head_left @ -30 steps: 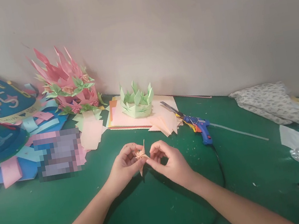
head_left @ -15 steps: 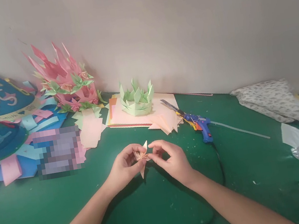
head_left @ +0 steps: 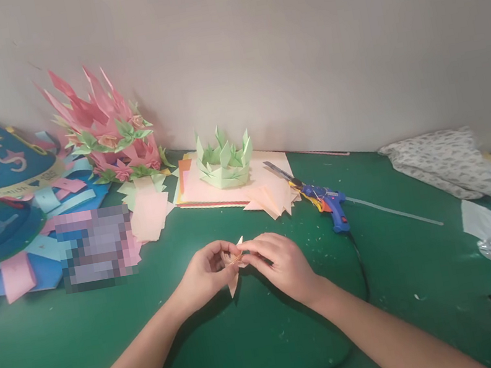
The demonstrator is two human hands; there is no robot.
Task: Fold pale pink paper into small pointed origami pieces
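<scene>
Because the paper [head_left: 234, 281] looks thin and many-pointed, shaping it well likely calls for a light, steady hold from the left hand [head_left: 204, 277], while the right hand [head_left: 284, 265] works one small part at a time, pressing along the folds rather than tugging, which could tear or flatten the tips. Short fingertip pinches would probably serve better than a broad squeeze. The left thumb and fingers close on the paper from its left side, one point jutting down below them and another rising between the hands. The right thumb and forefinger pinch its right edge, the exact contact too small to tell. It sits over the table [head_left: 209, 359], nearer than the crown [head_left: 225, 176].
</scene>
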